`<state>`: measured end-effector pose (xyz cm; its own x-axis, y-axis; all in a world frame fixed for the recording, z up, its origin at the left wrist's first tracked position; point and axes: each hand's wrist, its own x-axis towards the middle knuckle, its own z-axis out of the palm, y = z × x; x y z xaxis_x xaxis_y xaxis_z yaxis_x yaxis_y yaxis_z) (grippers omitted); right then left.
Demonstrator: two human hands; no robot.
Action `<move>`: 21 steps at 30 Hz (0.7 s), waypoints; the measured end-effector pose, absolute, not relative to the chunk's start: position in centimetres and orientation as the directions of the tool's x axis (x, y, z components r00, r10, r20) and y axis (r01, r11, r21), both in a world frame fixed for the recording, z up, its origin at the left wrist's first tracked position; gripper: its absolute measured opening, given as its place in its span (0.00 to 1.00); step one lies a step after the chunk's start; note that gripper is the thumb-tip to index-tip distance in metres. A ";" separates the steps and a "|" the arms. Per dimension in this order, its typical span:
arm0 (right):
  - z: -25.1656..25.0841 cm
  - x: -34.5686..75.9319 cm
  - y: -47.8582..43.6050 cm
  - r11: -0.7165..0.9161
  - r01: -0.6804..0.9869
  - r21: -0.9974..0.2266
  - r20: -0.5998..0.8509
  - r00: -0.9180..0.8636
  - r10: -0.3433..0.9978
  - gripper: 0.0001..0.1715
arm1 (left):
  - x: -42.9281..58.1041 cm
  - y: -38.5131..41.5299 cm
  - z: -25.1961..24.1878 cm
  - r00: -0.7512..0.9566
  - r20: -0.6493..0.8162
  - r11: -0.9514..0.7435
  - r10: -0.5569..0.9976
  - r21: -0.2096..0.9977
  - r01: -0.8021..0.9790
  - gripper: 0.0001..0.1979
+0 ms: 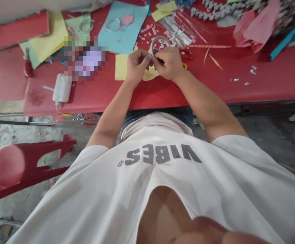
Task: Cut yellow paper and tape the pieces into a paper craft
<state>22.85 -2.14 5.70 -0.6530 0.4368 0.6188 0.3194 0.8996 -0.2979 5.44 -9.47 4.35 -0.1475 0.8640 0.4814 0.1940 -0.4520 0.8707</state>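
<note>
Both my hands meet above the red table, fingertips close together. My left hand point(138, 66) is closed in a pinch at the lower left of a silvery ring point(160, 38); what its fingertips grip is too small to make out. The ring rises from my right hand point(170, 63), whose fingers are closed on its lower part. Yellow paper point(120, 67) lies under and beside my hands. Red-handled scissors point(186, 53) rest just behind my right hand, partly hidden by it.
Blue paper point(123, 25) with another ring point(113, 24) lies behind my hands. A white power bank point(62, 88) is at the left, near the table edge point(91, 110). Pink crumpled paper point(258, 28) and clear strips point(176, 30) lie farther back. A red stool point(8, 166) stands at lower left.
</note>
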 end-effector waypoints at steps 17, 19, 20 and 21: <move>4.7 25.5 3.5 0.314 0.916 -0.251 0.403 -0.196 0.894 0.39 | 4.1 -10.0 5.5 -0.328 0.214 -0.215 0.920 0.976 0.034 0.19; 4.7 25.4 3.2 0.300 0.913 -0.278 0.440 -0.156 0.884 0.32 | 4.2 -9.9 5.2 -0.300 0.247 -0.273 0.922 0.961 -0.049 0.17; 4.7 25.4 2.8 0.332 0.892 -0.307 0.486 -0.153 0.860 0.26 | 4.2 -9.8 5.0 -0.290 0.260 -0.294 0.921 0.952 -0.080 0.16; 4.9 25.4 2.3 0.406 0.846 -0.345 0.540 -0.175 0.823 0.20 | 4.3 -9.7 4.8 -0.287 0.267 -0.306 0.920 0.947 -0.101 0.13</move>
